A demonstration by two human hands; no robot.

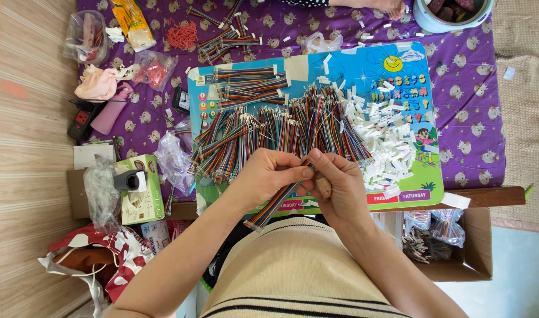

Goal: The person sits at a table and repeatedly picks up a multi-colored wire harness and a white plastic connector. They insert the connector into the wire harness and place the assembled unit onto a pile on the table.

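Purple patterned cloth under a kids' calendar board (399, 65). Nearest: left hand (268, 176) and right hand (339, 187) both pinch one rainbow ribbon cable (275, 205) at its top end. Looks light, floppy; grip near the end. Beyond: cable pile (269, 129), white connector housings (387, 141).

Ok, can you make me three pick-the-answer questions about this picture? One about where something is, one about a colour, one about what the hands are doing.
1. Where is the pile of small white pieces?
A. right part of the board
B. on the floor
C. in the bowl

2. What colour is the cloth under the board?
A. green
B. purple
C. black

3. What are the left hand and right hand doing?
A. resting flat
B. holding scissors
C. pinching a striped wire ribbon

Answers: 1 A, pieces lie there. 2 B, purple shows around it. 3 C, both hands grip it.
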